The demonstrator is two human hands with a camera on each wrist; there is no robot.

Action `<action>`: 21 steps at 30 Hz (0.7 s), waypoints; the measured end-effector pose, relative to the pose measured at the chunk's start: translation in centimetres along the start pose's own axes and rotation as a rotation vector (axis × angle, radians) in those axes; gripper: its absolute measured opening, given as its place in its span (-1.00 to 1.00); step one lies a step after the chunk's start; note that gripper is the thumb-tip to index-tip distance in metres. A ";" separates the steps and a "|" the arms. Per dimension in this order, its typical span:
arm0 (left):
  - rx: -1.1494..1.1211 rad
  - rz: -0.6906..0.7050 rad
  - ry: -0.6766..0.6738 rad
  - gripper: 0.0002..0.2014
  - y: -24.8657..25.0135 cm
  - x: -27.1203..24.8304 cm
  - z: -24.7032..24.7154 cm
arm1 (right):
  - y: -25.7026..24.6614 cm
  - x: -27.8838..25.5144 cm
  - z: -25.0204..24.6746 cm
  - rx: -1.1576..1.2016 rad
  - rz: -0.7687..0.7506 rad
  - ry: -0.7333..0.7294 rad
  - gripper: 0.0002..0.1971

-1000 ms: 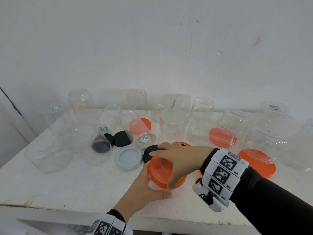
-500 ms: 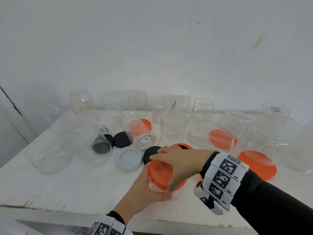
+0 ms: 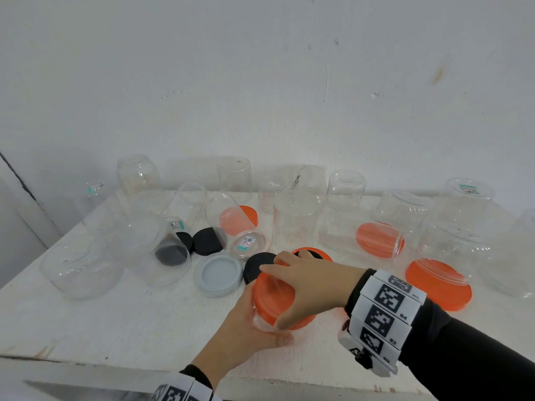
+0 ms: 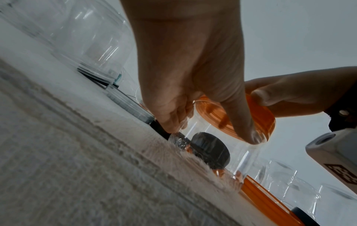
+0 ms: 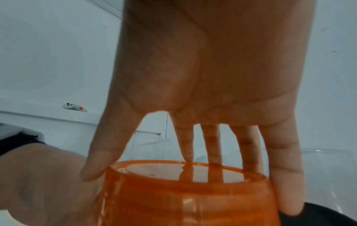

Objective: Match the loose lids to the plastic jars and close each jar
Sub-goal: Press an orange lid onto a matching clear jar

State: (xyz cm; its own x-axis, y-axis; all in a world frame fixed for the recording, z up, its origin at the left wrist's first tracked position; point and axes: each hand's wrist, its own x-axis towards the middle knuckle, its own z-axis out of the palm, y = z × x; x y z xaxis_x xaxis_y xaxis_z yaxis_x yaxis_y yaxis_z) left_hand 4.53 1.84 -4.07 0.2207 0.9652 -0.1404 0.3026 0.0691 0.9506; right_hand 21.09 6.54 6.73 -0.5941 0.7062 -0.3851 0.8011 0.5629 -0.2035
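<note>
**A:** What has changed in the last second?

**B:** Very little, and all of it at the near middle of the table (image 3: 115,322). The right hand (image 3: 312,285) has turned a little on the orange lid (image 3: 272,296), with its thumb now lower on the near rim. The left hand (image 3: 246,328) has stayed wrapped round the jar (image 4: 245,154).

**A:** So it is a twist?

**B:** It looks like one. The right fingers are spread and curled over the lid's rim, gripping it. The left fingers and thumb clasp the clear wall just under it. The lid already sits on the mouth, so this jar seems matched and is probably being tightened. Whether it is fully shut cannot be told.

**A:** Nothing else has moved?

**B:** Nothing that shows.

**A:** And the count?

**B:** There are five orange lids. One is on the held jar, and another lies just beyond the right hand. A large one (image 3: 438,287) lies flat to the right. One shows through a jar lying on its side right of middle, and one sits behind a tilted jar at the far middle. One pale grey lid (image 3: 217,274) lies just left of the hands. At least four black lids show, the nearest (image 3: 256,266) touching the held jar's far side.

**A:** And the jars?

**B:** There are well over a dozen. They are clear and overlapping, so an exact number cannot be given. Apart from the held one, none looks closed, so most of the task remains.
</note>
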 end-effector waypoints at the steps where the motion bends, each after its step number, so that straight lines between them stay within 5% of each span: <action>1: 0.004 -0.002 0.002 -0.13 0.1 0.0 0.0 | 0.1 -0.1 0.1 0.007 -0.003 0.007 0.00; 18: -0.060 0.017 -0.006 -0.08 0.5 -0.3 0.1 | 0.8 -0.3 1.3 0.038 -0.008 0.113 -0.05; 21: -0.073 0.065 -0.011 -0.07 0.9 -0.6 0.2 | 2.5 -0.5 -0.3 0.171 0.015 0.294 -0.21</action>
State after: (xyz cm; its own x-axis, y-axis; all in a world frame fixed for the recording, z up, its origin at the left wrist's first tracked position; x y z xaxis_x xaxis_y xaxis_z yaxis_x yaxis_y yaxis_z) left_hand 4.84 1.31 -3.21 0.2482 0.9654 -0.0805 0.2188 0.0251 0.9754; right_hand 23.32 7.71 6.71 -0.5580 0.8214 -0.1183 0.7955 0.4890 -0.3578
